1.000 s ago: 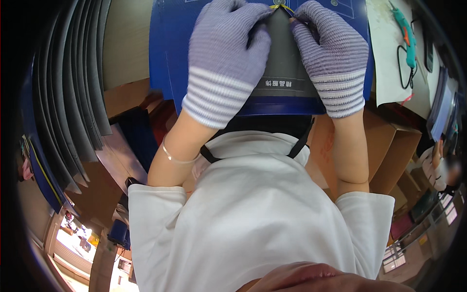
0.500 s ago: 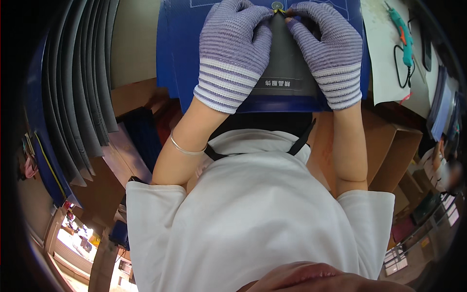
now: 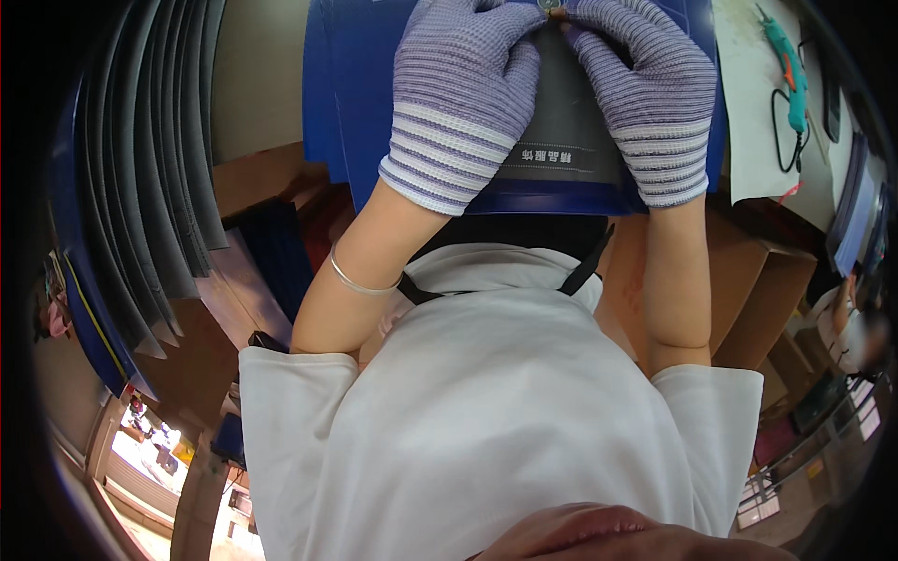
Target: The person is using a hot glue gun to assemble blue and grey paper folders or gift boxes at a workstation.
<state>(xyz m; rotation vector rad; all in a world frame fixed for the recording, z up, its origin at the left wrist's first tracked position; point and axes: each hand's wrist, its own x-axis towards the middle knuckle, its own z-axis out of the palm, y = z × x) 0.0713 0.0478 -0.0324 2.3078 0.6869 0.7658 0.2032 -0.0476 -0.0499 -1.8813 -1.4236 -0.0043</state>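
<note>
My left hand (image 3: 465, 98) and my right hand (image 3: 652, 93), both in purple-and-white striped knit gloves, meet at the upper edge of the view. Their fingertips pinch together at a small round metal piece (image 3: 549, 5), with something tiny and yellowish between them that I cannot make out. Under my hands lies a dark grey panel (image 3: 561, 107) with a line of light print near its near edge. It rests on a larger blue sheet (image 3: 360, 84), whose near border shows below the panel. Part of my left hand's fingers runs out of view.
Several dark grey sheets (image 3: 145, 168) hang over the edge at the left. A teal-and-orange corded tool (image 3: 790, 79) lies on white paper (image 3: 744, 103) at the right. Below are a cardboard box (image 3: 748, 290) and, at the far right, another person (image 3: 840, 327).
Both hands, the grey panel and the blue sheet sit slightly farther right and up in the view. The fingertips remain pinched together, now right against the round metal piece.
</note>
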